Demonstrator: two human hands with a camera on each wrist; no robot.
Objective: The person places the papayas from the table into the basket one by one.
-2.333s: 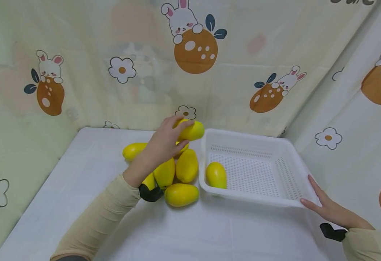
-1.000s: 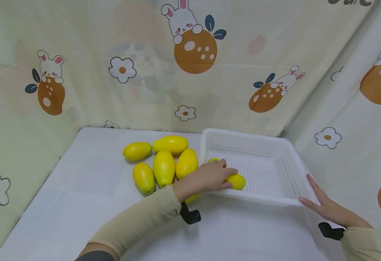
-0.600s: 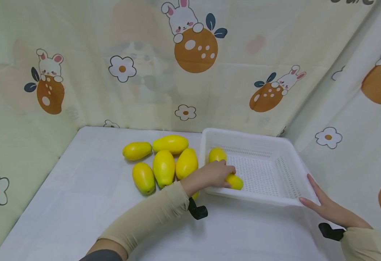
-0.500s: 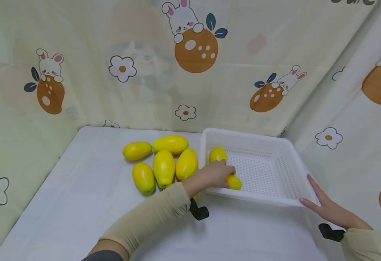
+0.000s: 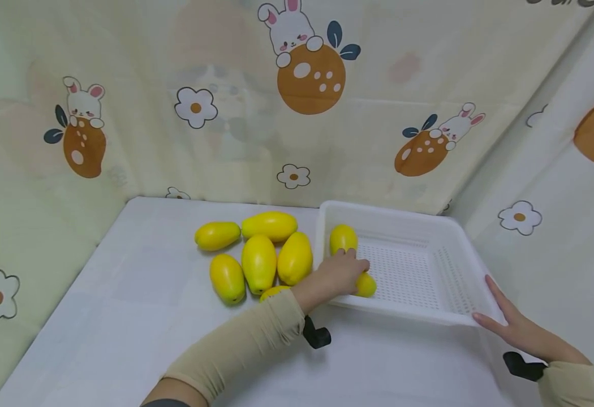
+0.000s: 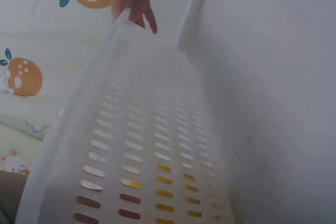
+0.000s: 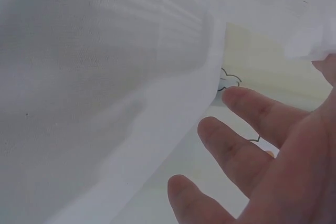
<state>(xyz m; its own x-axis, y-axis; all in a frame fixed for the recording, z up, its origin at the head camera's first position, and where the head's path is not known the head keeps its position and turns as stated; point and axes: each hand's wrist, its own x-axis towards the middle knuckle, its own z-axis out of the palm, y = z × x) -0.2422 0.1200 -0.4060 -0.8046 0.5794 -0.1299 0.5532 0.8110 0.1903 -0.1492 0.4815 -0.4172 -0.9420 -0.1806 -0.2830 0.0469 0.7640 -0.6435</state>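
My left hand (image 5: 339, 274) reaches over the basket's front rim at its left end. Its curled fingers hold a yellow mango-like fruit (image 5: 365, 285), partly hidden by the hand. Behind it, a second yellow fruit (image 5: 343, 237) lies in the back left corner of the white perforated basket (image 5: 409, 314). At the basket's front right corner, my right hand (image 5: 523, 330) rests with thumb and index finger spread along the rim. In the right wrist view, its other fingers (image 7: 231, 150) extend straight, apart from the basket wall. Yellow shows through slots in the basket wall (image 6: 173, 150).
Left of the basket, several yellow fruits (image 5: 258, 263) lie grouped on the white-covered table (image 5: 139, 294). One at the front (image 5: 274, 292) is mostly covered by the left forearm. A rabbit-patterned curtain (image 5: 226, 158) stands behind and on both sides.
My left hand has carried a fruit from the table group into the basket and lowered it at the front left. The other basket fruit now sits further back. My right hand stays at the corner.
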